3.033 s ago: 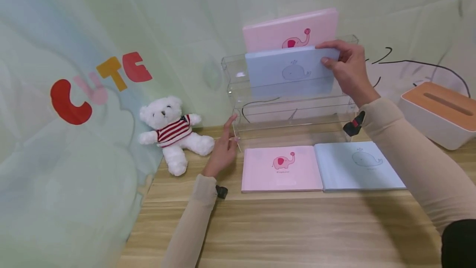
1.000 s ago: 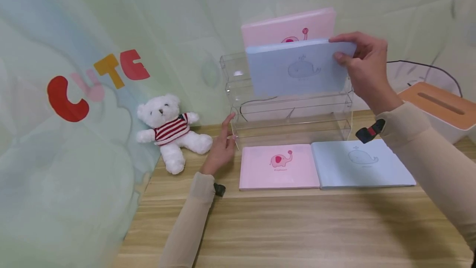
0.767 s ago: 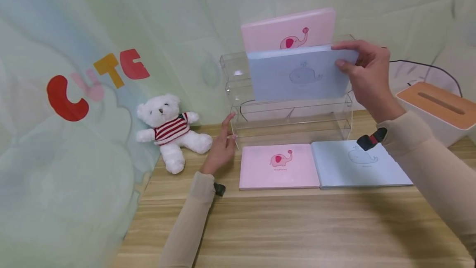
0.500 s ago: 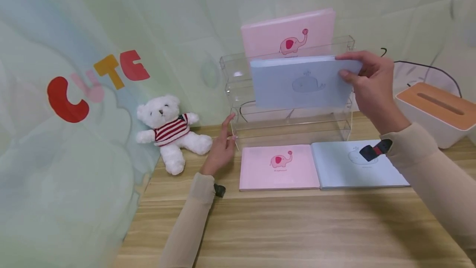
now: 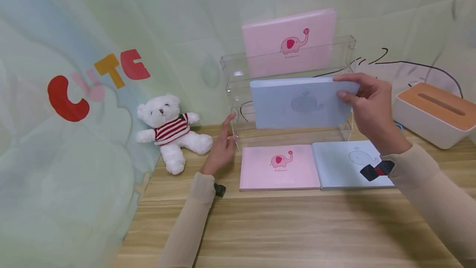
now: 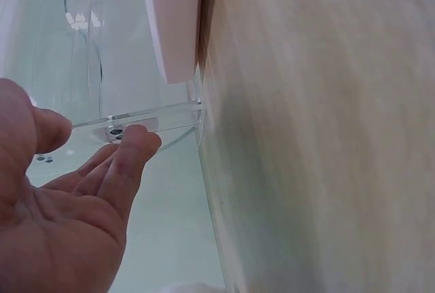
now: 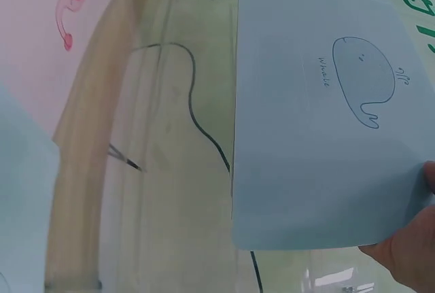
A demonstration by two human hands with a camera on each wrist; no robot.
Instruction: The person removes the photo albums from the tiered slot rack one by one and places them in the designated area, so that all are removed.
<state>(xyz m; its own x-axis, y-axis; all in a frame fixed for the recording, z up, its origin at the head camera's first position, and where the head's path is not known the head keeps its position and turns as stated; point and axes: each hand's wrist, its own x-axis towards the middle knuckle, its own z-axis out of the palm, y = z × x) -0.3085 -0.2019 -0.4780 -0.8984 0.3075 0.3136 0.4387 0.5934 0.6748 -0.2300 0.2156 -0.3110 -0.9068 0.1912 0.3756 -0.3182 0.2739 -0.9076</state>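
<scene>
My right hand pinches the top right corner of a blue book with a whale drawing, thumb on the front cover. The book hangs upright before the lower tiers of a clear acrylic display rack; its cover and the word "Whale" show in the right wrist view. Up in the rack's top tier stands a pink elephant book. My left hand touches the rack's left side panel, index finger pointing up along it; in the left wrist view the fingertips rest against the clear panel, thumb apart.
In front of the rack a second pink elephant book and a second blue whale book lie flat side by side. A white teddy bear in a striped shirt sits left, and a tissue box with an orange lid stands right.
The right hand has lifted the blue book from in front of the pink one, drawn it forward and lowered it, uncovering more of the pink book. The left hand stays at the rack's side.
</scene>
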